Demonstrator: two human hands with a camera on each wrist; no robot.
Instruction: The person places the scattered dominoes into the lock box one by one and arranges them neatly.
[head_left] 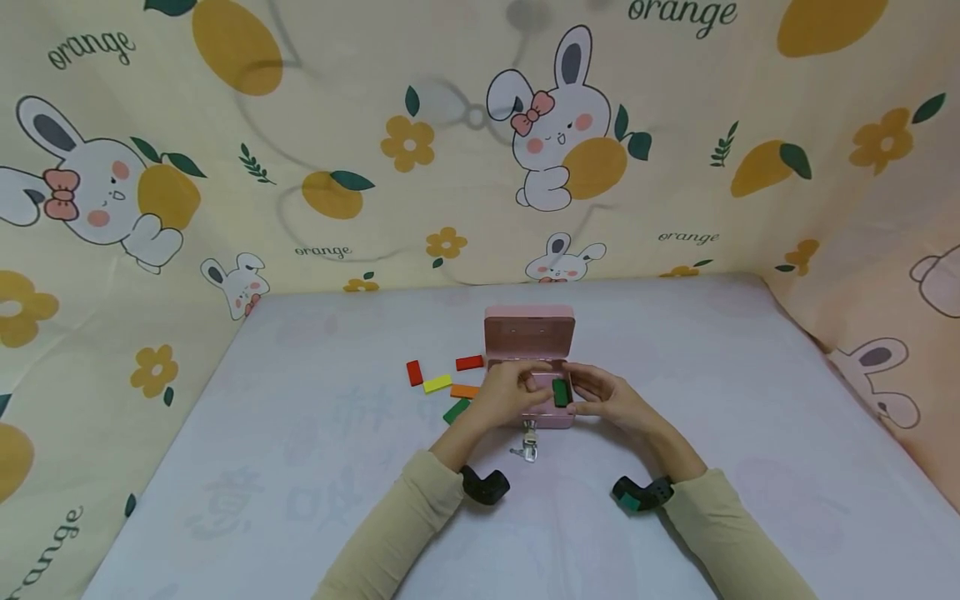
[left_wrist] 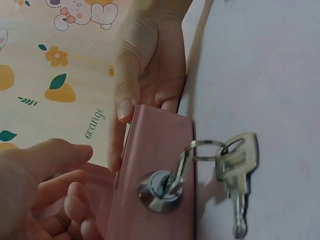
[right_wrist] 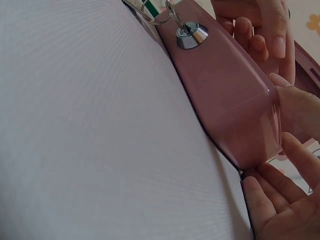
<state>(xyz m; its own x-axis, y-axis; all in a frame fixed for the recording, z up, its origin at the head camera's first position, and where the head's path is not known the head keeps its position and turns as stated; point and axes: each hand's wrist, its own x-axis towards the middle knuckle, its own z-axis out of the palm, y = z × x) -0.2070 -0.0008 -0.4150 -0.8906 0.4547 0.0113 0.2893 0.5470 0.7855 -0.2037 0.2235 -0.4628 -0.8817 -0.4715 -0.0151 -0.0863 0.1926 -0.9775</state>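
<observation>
Box, pink (head_left: 555, 422), stands on the tabletop (head_left: 247, 467) right of center in the head view, its lid (head_left: 529, 333) raised. Inside its right part is a green block (head_left: 561, 392). The left hand (head_left: 510, 393) hovers over the box, fingers loosely bent; the right hand (head_left: 613, 403), partly spread, rests against the right end. Left of the box lie two red blocks (head_left: 415, 372), a yellow block (head_left: 438, 383), an orange block (head_left: 464, 391) and another green block (head_left: 456, 411).

In the left wrist view, the left hand fills the lower left, its thumb and fingertips apart, holding nothing visible. A lock (left_wrist: 160, 191) sits at lower center, with keys (left_wrist: 237, 165) on a ring to its right.

In the right wrist view, the right hand's thumb and fingers touch the box's end at lower right.
</observation>
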